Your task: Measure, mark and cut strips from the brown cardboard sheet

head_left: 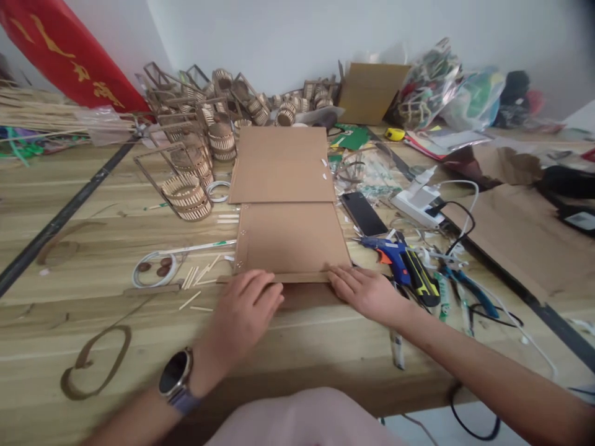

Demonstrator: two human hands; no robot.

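Note:
A brown cardboard sheet (288, 238) lies on the wooden table, with a second cardboard panel (283, 164) behind it. Along its near edge runs a narrow cardboard strip (302, 277). My left hand (248, 306), below a wrist with a watch (175, 373), rests at the left part of this strip, fingers slightly bent and apart. At the right end, my right hand (362, 291) lies with its fingers close together and stretched out on the strip and the sheet's corner. Neither hand is wrapped round anything.
Small wooden buckets (188, 197) stand at the back left. Thin sticks and a white cable coil (155, 269) lie left of the cardboard. On the right are a phone (363, 214), a blue glue gun (393, 254), a yellow-black cutter (422, 279), pliers (476, 294) and a power strip (418, 204).

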